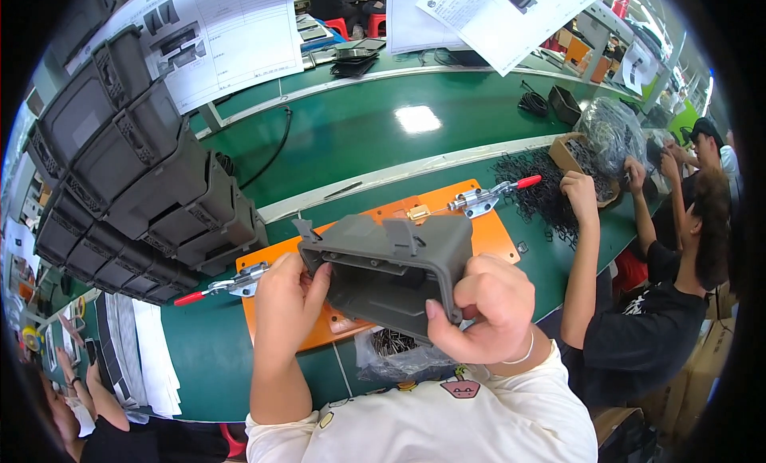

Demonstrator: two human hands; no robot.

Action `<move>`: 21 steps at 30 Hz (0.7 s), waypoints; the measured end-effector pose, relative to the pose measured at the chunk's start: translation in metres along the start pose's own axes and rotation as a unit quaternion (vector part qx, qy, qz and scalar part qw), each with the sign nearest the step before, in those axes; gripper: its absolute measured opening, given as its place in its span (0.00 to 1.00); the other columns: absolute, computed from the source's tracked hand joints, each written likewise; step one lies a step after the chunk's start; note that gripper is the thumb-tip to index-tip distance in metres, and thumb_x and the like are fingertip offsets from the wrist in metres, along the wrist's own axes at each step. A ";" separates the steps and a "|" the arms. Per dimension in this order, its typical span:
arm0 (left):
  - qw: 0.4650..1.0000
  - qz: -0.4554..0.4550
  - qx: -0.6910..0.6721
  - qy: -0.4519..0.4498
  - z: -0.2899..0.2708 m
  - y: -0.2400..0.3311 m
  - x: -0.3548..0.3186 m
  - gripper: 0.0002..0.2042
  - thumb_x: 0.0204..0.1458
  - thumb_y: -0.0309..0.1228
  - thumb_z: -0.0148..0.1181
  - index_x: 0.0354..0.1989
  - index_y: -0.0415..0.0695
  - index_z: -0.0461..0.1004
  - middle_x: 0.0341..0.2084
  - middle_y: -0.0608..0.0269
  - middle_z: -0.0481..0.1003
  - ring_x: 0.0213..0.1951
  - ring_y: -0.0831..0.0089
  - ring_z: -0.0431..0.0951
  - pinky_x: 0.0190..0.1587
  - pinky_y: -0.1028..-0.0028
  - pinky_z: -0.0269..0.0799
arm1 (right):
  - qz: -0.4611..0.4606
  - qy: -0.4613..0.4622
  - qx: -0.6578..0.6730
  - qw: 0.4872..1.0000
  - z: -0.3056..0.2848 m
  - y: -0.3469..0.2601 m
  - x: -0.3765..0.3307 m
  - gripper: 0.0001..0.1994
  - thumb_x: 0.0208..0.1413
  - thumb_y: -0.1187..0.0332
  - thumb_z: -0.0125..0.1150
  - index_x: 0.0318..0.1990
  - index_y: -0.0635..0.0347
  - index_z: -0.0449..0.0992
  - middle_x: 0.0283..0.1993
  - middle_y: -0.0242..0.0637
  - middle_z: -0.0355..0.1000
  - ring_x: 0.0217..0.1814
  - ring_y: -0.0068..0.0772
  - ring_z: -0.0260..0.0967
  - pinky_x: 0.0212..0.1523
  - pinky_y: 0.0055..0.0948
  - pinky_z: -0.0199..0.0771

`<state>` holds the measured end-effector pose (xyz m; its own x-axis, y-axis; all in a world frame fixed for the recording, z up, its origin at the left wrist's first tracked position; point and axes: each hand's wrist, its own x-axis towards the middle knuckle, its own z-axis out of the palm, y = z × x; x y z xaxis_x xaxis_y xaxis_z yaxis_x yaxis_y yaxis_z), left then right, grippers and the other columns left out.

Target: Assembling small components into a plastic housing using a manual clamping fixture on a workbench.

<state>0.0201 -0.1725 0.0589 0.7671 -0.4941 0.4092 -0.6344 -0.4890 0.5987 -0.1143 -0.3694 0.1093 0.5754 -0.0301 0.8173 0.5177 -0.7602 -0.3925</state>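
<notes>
Between my two hands a dark grey plastic box [383, 291] is tilted, its hollow opening facing me and two latch tabs standing up on its upper edge. My left hand [291, 295] grips its left rim, thumb at the opening. My right hand [487, 307] closes round the right rim, thumb at the lower corner. Beneath the box lies an orange fixture plate [491, 232]. A red-handled toggle clamp [483, 200] sits at its upper right, and another toggle clamp [243, 281] at its left. The middle of the plate is hidden by the box.
Stacked grey boxes [152, 176] rise at the left. A heap of black small parts [538, 184] spreads right of the plate, beside a cardboard box [570, 156]. A plastic bag of small metal parts [391, 343] lies near me. Co-workers sit at both sides; one person's arm [586, 248] reaches in.
</notes>
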 end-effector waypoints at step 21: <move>0.985 0.099 -0.130 0.052 -0.044 0.026 -0.019 0.12 0.40 0.26 0.69 0.32 0.36 0.73 0.21 0.58 0.71 0.23 0.70 0.71 0.26 0.76 0.66 | 0.530 0.116 0.185 0.819 0.068 0.246 0.090 0.12 0.44 0.76 0.64 0.24 0.55 0.63 0.19 0.28 0.60 0.18 0.22 0.57 0.19 0.27 0.59</move>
<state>-0.0072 -0.1443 0.0972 0.6451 -0.4780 0.5962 -0.7371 -0.1838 0.6503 0.1076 -0.5153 0.0573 0.7120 -0.7018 -0.0244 -0.0145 0.0201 -0.9997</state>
